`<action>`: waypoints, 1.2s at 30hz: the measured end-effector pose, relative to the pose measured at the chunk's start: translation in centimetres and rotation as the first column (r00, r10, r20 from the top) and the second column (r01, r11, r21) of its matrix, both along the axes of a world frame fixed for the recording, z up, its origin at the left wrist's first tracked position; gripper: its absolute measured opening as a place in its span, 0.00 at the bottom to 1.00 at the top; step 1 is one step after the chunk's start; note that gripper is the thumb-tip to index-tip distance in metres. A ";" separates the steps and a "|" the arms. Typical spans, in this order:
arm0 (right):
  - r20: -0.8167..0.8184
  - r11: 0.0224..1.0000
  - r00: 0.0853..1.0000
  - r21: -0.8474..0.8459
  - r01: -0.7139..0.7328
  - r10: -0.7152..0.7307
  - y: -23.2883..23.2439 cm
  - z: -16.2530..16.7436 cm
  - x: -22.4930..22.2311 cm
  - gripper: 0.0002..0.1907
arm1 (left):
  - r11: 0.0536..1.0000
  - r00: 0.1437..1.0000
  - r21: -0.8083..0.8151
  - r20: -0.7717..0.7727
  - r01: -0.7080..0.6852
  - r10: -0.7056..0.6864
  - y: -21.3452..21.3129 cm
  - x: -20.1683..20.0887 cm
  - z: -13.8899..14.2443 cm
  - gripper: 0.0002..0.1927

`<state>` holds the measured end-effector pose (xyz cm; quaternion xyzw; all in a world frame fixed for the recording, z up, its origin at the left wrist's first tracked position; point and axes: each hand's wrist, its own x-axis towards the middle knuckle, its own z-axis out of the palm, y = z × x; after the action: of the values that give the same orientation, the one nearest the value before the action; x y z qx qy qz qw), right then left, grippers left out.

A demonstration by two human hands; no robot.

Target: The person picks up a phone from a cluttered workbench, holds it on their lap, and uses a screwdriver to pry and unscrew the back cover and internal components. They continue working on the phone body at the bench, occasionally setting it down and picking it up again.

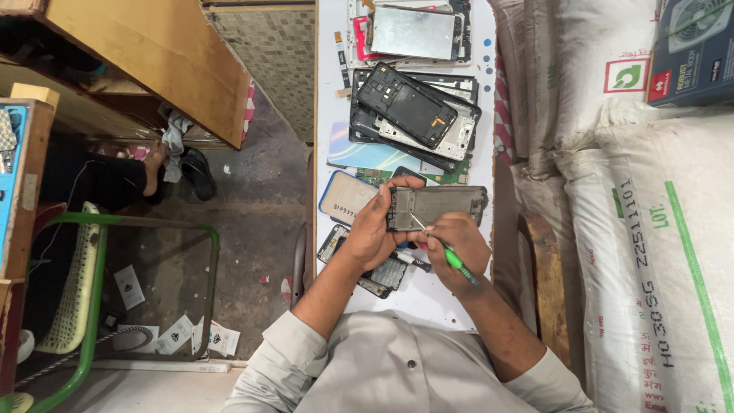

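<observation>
My left hand (372, 226) grips the left end of an opened grey phone frame (440, 205), held level above the narrow white table (417, 294). My right hand (457, 246) holds a green-handled screwdriver (451, 256); its thin metal tip touches the frame's lower inside edge. Under my hands lie a dark phone part (382, 275) and a second black-handled tool (413, 262). A light phone back cover (345, 197) with a dark rim sits just left of the frame.
A pile of dismantled phones and back covers (413, 111) fills the table's far half, with a silver panel (413, 32) at the end. White sacks (650, 229) press along the right. A green-framed chair (92, 291) and a wooden counter (153, 53) stand left, and someone's foot (154, 164).
</observation>
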<state>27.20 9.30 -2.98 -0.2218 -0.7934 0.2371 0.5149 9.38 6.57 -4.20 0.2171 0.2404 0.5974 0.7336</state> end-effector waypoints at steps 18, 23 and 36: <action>0.093 0.989 0.995 0.138 -0.061 0.049 0.2 1.2 -0.9 0.18 | 1.000 0.999 -0.003 -0.040 -0.013 0.013 -0.2 0.1 -0.9 0.32; 0.092 0.987 0.994 0.146 -0.064 0.051 0.3 1.5 -1.0 0.18 | 1.000 0.998 -0.006 -0.057 -0.012 0.012 -0.2 0.1 -0.5 0.33; 0.066 0.994 0.997 0.095 -0.046 0.040 0.3 0.7 -1.2 0.18 | 1.000 0.998 -0.001 -0.065 0.018 -0.018 0.1 0.1 -1.0 0.36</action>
<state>25.99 9.56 -2.32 -0.1870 -0.8246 0.2024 0.4940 9.51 6.63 -5.19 0.2385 0.2624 0.5833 0.7308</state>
